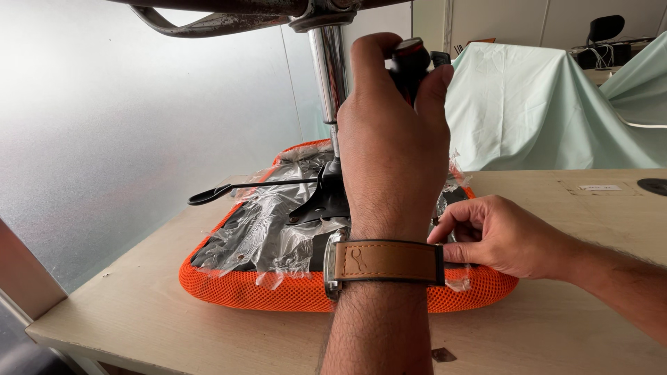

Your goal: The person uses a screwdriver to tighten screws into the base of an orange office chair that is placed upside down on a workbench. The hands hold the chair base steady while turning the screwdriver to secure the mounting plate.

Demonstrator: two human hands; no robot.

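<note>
An upturned chair seat with an orange mesh edge (243, 288) lies on a light wooden table (570, 333). Its black underside is wrapped in clear plastic film (271, 229). A chrome column (328, 76) rises from its mechanism. My left hand (389, 139), with a brown-strapped watch (385, 262) on the wrist, is closed around a black tool handle with a red ring (410, 59), held upright above the seat. My right hand (500, 236) rests on the seat's right side, thumb and forefinger pinching at something small behind my left wrist. What it pinches is hidden.
A black lever (229, 189) sticks out to the left from the seat mechanism. The chair's base arms (208, 21) cross the top of the view. Pale green cloth (528, 104) covers furniture behind the table. A frosted panel (125, 125) stands at left.
</note>
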